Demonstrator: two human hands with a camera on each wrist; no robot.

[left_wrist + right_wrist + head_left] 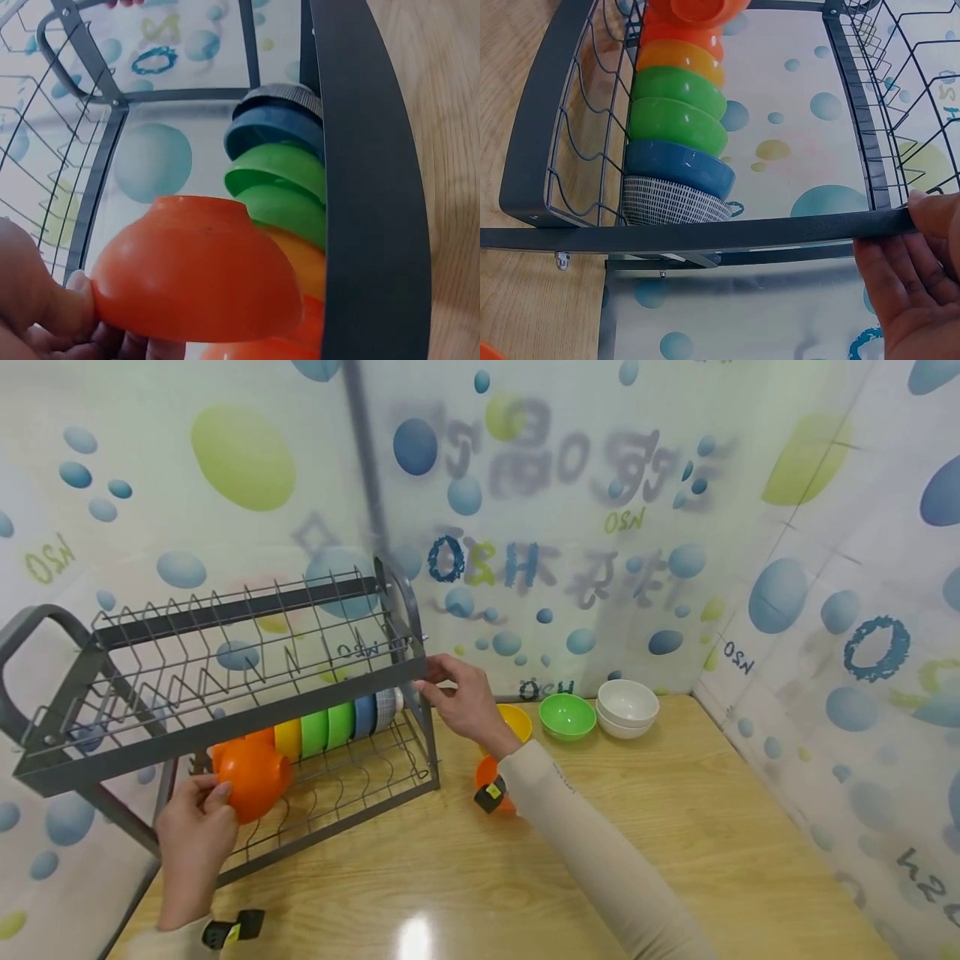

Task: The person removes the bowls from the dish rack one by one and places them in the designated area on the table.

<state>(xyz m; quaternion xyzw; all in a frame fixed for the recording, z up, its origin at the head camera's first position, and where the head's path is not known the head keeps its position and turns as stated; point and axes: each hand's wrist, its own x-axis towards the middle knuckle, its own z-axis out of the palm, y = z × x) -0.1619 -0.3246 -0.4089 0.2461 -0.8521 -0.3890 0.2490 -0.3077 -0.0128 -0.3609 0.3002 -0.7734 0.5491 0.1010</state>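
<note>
My left hand (197,827) pinches the rim of an orange bowl (255,781) at the front of the dark metal dish rack (322,681), below its upper shelf. In the left wrist view, this bowl (196,274) is tilted with its foot upward, thumb and fingers at its edge. At the rack's right end, my right hand (472,702) grips the upright, the thumb (934,210) on one side of the bar and fingers on the other. Between the hands, a row of bowls stands on edge on the lower shelf: orange, yellow, green (676,127), blue (676,165) and patterned (675,199).
Right of the rack, a yellow bowl (516,720), a green bowl (567,717) and stacked white bowls (628,703) stand at the back of the wooden table (637,827). Another orange bowl (486,771) is partly hidden by my right wrist. A patterned curtain (525,477) hangs behind.
</note>
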